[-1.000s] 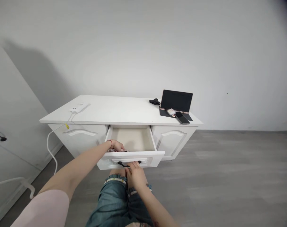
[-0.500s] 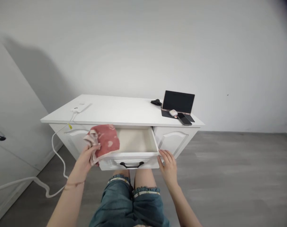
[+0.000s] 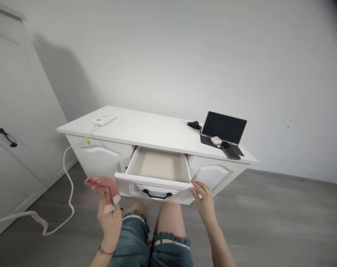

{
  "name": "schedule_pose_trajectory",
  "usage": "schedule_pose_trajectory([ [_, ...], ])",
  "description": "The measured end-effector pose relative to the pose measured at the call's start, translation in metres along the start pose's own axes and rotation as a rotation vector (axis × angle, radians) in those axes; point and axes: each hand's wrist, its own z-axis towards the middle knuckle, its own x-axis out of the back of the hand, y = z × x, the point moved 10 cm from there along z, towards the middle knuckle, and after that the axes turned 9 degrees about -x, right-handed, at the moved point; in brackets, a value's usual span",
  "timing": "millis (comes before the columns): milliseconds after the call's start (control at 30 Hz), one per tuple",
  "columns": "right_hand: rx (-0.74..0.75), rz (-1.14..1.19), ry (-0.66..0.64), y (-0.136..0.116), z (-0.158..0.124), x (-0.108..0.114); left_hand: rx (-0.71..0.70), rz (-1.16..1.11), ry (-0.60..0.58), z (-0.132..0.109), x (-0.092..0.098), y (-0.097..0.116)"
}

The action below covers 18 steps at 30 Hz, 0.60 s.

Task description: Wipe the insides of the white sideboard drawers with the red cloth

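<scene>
My left hand [image 3: 110,217] grips a folded pink cloth [image 3: 102,184], blurred by motion, low and to the left of the open drawer [image 3: 157,171]. The drawer sticks out of a low white cabinet [image 3: 146,129] and its inside looks bare. My right hand [image 3: 204,200] rests with fingers apart against the right end of the drawer's front panel. A black handle [image 3: 156,194] sits in the middle of that panel. My knees in denim shorts [image 3: 154,244] are right under the drawer.
On the cabinet top stand a tablet [image 3: 223,128] with a phone [image 3: 230,150] and a small white case [image 3: 215,140], a black clip [image 3: 194,125], and a white charger [image 3: 102,120] whose cable [image 3: 67,193] trails to the grey floor. A white wardrobe [image 3: 13,122] stands at the left.
My left hand pulled the pink cloth out of the drawer, then carried it down and to the left. My right hand left the handle for the drawer's right end. The view shifted left.
</scene>
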Motion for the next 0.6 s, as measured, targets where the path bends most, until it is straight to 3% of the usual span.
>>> schedule_pose_trajectory([
  [100, -0.026, 0.026, -0.013, 0.001, 0.002, -0.003, -0.170, 0.050, 0.053, 0.000, -0.033, 0.019],
  [300, -0.049, 0.048, -0.046, 0.002, 0.003, -0.004, -0.507, 0.112, -0.039, -0.026, -0.085, 0.052],
  [433, -0.054, 0.064, -0.080, 0.001, 0.006, -0.004, -0.550, 0.141, -0.225, -0.052, -0.120, 0.062],
  [600, -0.076, 0.057, -0.142, -0.002, 0.014, -0.001, -0.620, 0.196, -0.521, -0.075, -0.159, 0.095],
])
